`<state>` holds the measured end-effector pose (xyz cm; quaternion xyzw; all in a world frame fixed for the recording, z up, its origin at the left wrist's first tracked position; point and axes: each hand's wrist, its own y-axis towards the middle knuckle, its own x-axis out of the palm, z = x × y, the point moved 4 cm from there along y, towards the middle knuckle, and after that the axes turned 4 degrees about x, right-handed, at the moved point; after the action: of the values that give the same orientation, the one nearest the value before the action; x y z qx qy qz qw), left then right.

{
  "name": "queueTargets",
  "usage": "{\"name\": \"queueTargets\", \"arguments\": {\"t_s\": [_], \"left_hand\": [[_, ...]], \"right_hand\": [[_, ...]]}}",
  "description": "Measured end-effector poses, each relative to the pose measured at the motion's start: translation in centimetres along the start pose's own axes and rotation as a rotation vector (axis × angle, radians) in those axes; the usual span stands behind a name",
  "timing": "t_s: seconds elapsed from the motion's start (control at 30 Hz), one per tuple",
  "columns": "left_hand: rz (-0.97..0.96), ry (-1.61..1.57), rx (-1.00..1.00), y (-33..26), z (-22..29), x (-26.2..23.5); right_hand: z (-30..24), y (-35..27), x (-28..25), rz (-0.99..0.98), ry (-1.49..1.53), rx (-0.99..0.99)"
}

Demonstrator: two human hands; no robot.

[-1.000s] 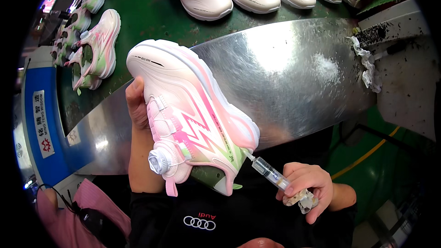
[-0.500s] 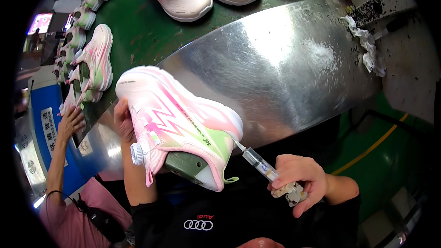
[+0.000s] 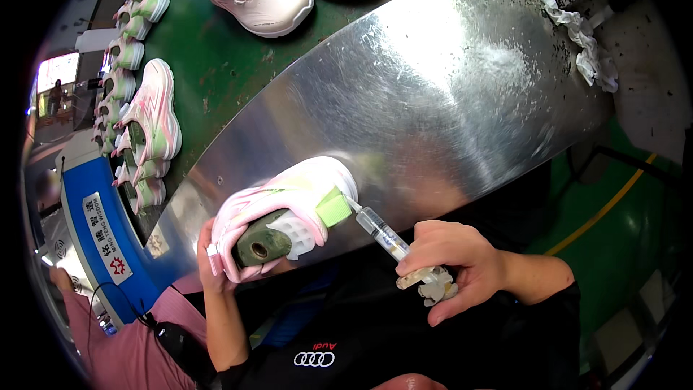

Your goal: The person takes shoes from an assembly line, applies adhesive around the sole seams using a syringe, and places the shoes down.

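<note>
A pink and white sneaker (image 3: 299, 182) with a green heel tab (image 3: 333, 207) is gripped from its left side by my left hand (image 3: 208, 253); my fingers behind it are partly hidden. Its opening faces me and shows a dark green shoe last (image 3: 261, 244) inside. My right hand (image 3: 462, 263) is closed round a clear syringe (image 3: 382, 234), whose back end is caked with lumpy, whitish material. The syringe's narrow tip points at the heel, by the sole edge beside the tab. Whether it touches is too fine to tell.
Beneath the sneaker lies a shiny metal plate (image 3: 433, 94) beside a green conveyor belt (image 3: 209, 72). Pale sneakers (image 3: 271, 3) stand on its far side, and a row of pink-green sneakers (image 3: 155, 112) at left. Crumpled white paper (image 3: 577, 36) lies at right. A person in pink (image 3: 173, 318) is at lower left.
My left hand has turned the sneaker from its side view so the opening and heel face me. The syringe has shifted slightly left with it. The other person's hand has left the row of sneakers.
</note>
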<state>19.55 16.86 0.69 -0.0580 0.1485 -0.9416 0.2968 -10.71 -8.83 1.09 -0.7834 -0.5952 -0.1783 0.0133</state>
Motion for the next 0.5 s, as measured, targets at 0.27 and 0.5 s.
{"name": "queueTargets", "arguments": {"t_s": [0.27,0.5], "left_hand": [[0.289,-0.251,-0.150,-4.1,-0.7,2.4],[0.431,-0.479,-0.243,-5.8,-0.9,5.6]], "right_hand": [[-0.1,0.0,0.7,-0.007,-0.024,0.003],[-0.4,-0.5,1.3,-0.004,-0.064,-0.003]]}}
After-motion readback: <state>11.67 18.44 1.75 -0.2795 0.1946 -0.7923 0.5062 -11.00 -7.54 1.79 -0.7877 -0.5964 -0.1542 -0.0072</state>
